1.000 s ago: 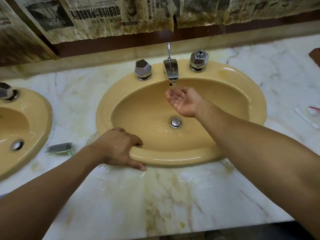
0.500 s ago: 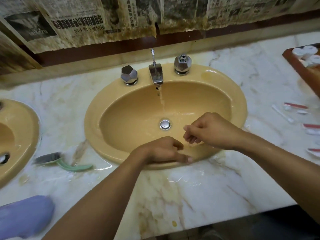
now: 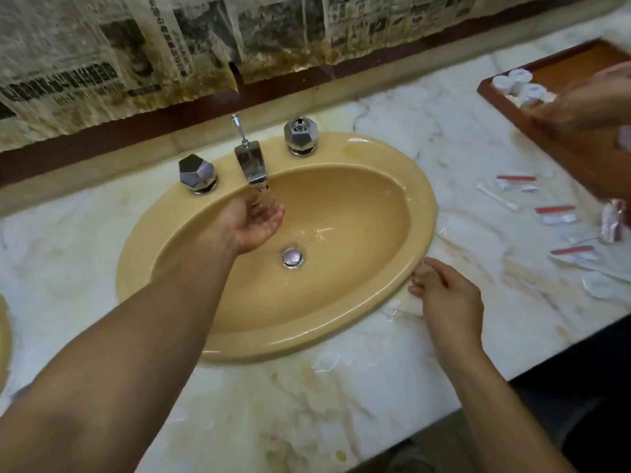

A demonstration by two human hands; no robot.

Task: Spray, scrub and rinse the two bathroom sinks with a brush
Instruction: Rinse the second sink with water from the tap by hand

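Rinse stage, likely: faucet (image 3: 251, 163) running into yellow sink (image 3: 307, 343). Left hand (image 3: 257, 224) cupped under stream, gripping nothing. Right hand (image 3: 444, 297) empty, fingers slack at sink's right rim. No brush in sight (scrubbing probably over here). Second sink (image 3: 2, 339) barely visible at left; state unknown.

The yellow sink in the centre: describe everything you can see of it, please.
The yellow sink is an oval, glossy basin, ceramic by its look, set into the marble counter. On its back ledge stand two faceted chrome knobs and, between them, a chrome spout with a pull rod behind. Water runs from the spout onto the cupped left hand held inside the bowl, and a thin film runs toward the round chrome drain. The right hand appears to touch the rim's outer right-front edge.
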